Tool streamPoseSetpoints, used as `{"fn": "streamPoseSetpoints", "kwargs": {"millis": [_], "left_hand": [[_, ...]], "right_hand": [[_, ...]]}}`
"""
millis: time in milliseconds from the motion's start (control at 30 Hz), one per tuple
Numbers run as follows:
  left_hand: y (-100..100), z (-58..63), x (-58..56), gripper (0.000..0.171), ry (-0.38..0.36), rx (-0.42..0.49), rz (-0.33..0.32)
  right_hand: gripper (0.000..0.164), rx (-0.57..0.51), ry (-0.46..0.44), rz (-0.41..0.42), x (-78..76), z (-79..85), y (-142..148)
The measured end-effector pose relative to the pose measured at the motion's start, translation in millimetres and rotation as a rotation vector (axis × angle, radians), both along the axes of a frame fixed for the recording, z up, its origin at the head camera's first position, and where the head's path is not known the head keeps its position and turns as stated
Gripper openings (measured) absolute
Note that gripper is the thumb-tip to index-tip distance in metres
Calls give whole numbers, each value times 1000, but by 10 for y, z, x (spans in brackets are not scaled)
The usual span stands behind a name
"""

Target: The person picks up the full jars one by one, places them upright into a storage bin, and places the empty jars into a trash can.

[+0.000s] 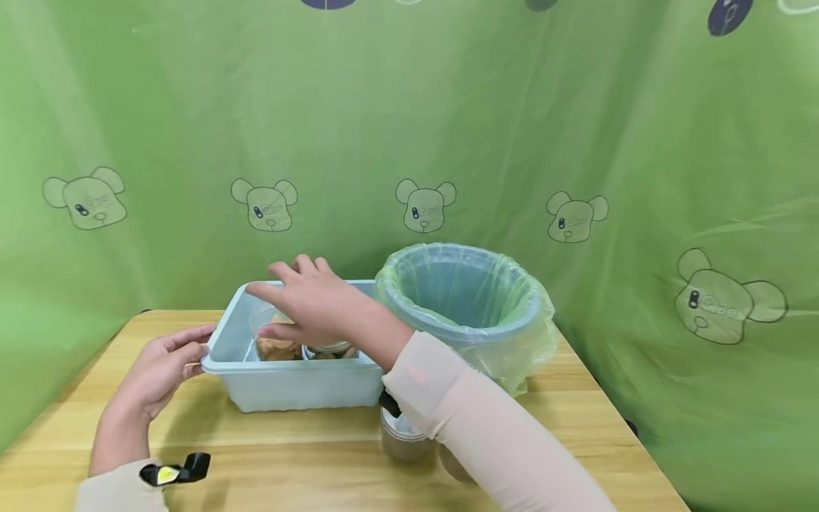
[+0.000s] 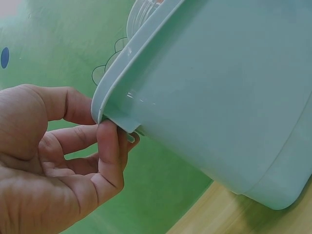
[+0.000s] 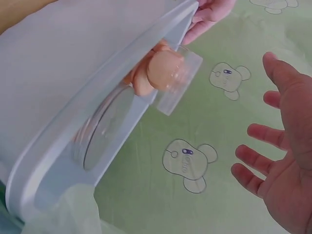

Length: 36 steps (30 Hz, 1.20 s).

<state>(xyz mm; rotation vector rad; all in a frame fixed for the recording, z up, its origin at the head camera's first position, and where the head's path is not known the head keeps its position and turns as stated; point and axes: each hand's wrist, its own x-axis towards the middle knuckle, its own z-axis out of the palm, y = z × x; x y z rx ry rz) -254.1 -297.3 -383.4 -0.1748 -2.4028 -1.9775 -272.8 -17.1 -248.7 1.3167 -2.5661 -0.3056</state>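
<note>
A light blue plastic tub stands on the wooden table. My left hand grips its left rim; in the left wrist view the thumb lies on the rim and curled fingers are under it. Over the tub is my right hand, its fingers spread. In the right wrist view that hand is apart from a clear jar of orange-brown pieces, which sticks up past the tub's rim. Beside this jar, inside the tub, sits a second jar with a round lid; its contents are partly hidden.
Right of the tub stands a blue bin lined with a thin green bag. In front, partly behind my right sleeve, are two more jars, one near the tub and another beside it. A green printed curtain hangs behind.
</note>
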Motion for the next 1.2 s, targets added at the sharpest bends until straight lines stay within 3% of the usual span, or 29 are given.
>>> {"fn": "streamPoseSetpoints", "kwargs": {"millis": [367, 733, 1200], "left_hand": [[-10, -1, 1, 56, 11, 32, 2], [-3, -34, 5, 55, -12, 8, 12], [9, -15, 6, 55, 1, 47, 4]], "right_hand": [[68, -106, 15, 9, 138, 61, 329], [64, -230, 6, -5, 228, 33, 907], [65, -387, 56, -75, 217, -12, 1745]]}}
